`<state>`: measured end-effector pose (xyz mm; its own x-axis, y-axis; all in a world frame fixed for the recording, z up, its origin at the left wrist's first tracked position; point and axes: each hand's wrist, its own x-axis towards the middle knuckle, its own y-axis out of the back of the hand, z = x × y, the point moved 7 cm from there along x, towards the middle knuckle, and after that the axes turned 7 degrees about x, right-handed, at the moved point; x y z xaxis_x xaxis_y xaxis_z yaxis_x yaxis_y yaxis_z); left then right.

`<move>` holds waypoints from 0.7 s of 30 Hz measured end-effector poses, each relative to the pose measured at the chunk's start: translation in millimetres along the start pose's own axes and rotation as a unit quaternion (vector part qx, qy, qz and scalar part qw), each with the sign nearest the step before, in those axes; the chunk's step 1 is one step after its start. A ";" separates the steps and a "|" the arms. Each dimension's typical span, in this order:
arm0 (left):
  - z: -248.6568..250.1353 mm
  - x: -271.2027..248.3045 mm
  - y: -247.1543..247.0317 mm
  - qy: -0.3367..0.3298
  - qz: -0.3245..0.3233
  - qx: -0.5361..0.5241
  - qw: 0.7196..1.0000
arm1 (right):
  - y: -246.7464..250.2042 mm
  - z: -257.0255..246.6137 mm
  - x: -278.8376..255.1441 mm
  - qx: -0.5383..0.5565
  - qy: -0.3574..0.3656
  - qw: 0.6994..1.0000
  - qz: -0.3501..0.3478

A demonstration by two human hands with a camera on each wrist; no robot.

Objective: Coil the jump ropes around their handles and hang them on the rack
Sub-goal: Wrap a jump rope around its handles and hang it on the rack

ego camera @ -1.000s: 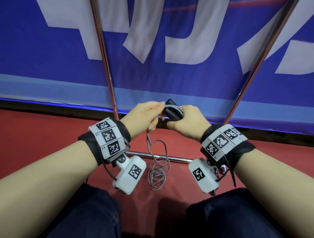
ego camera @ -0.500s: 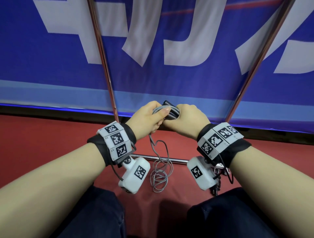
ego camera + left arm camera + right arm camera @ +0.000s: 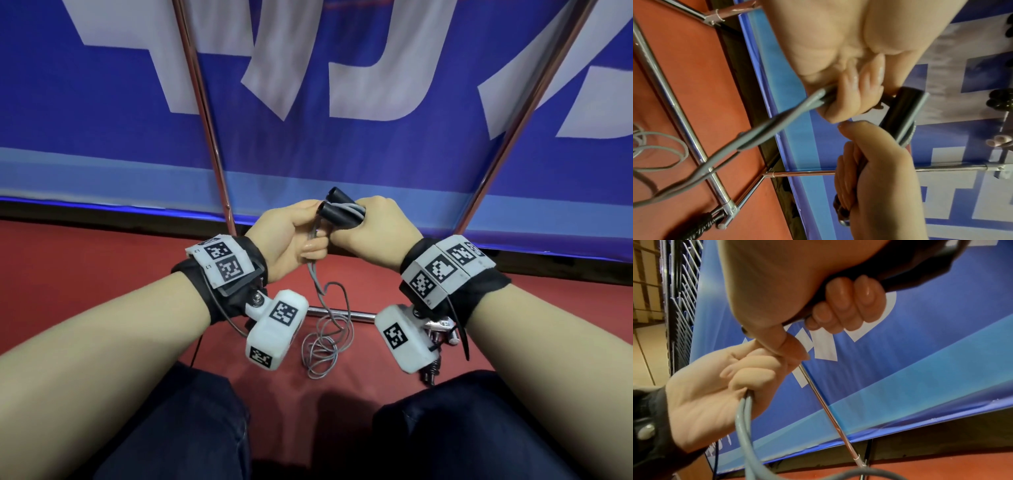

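Note:
Two black jump rope handles point(image 3: 337, 210) lie side by side in my right hand point(image 3: 373, 233), whose fingers curl round them; a few grey turns of rope cross them. My left hand point(image 3: 291, 236) grips the doubled grey rope point(image 3: 313, 267) just below the handles. In the left wrist view the rope point(image 3: 777, 120) runs from my curled left fingers point(image 3: 851, 92) down to the floor, and the handles point(image 3: 900, 112) sit above my right hand point(image 3: 879, 170). In the right wrist view the rope point(image 3: 744, 415) leaves my left fist point(image 3: 721, 395). Loose rope coils point(image 3: 325, 346) lie on the red floor.
A chrome rack stands ahead: two slanted uprights point(image 3: 202, 113) point(image 3: 520, 116) and a low crossbar point(image 3: 342, 312) on the red floor point(image 3: 85, 274). A blue banner point(image 3: 342, 137) hangs behind it. A black braided rope end point(image 3: 698, 227) lies by the rack's foot. My knees point(image 3: 171, 428) are below.
My left hand has dropped from the top of the handles to below them, carrying the rope round. The handles' ends now stick out to the left of my right fist.

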<state>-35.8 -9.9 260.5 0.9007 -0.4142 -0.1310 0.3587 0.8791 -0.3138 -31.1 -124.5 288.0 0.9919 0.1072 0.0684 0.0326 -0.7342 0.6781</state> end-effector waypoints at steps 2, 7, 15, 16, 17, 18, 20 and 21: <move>-1.4 0.8 0.6 0.009 0.015 -0.016 1.000 | 1.3 3.0 1.4 -0.009 -0.007 1.000 0.003; -12.8 2.8 4.9 0.042 0.040 0.090 0.994 | 10.0 10.7 4.6 -0.063 -0.012 0.998 0.013; -38.4 4.7 -20.8 0.081 -0.029 0.465 0.881 | 18.1 41.3 9.0 -0.264 -0.063 0.963 0.001; -38.8 4.0 -22.9 0.078 -0.047 0.497 0.863 | 14.6 41.3 8.6 -0.291 -0.056 0.955 -0.012; -38.0 3.3 -22.6 0.074 -0.058 0.521 0.849 | 10.2 40.0 8.1 -0.318 -0.046 0.947 -0.024; -35.9 2.9 -21.6 0.061 -0.064 0.550 0.830 | 5.6 37.7 7.0 -0.344 -0.032 0.938 -0.037; -28.9 2.3 -18.4 0.027 -0.063 0.635 0.769 | -6.5 33.1 3.6 -0.396 -0.002 0.916 -0.068; -25.4 1.9 -17.0 0.007 -0.055 0.680 0.731 | -14.3 31.5 0.7 -0.417 0.013 0.904 -0.090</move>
<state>-46.3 -31.6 241.7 0.8490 -0.4937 -0.1882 0.3494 0.2574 0.9009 -27.0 -135.0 255.3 0.9763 0.1976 -0.0885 0.0786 0.0574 0.9953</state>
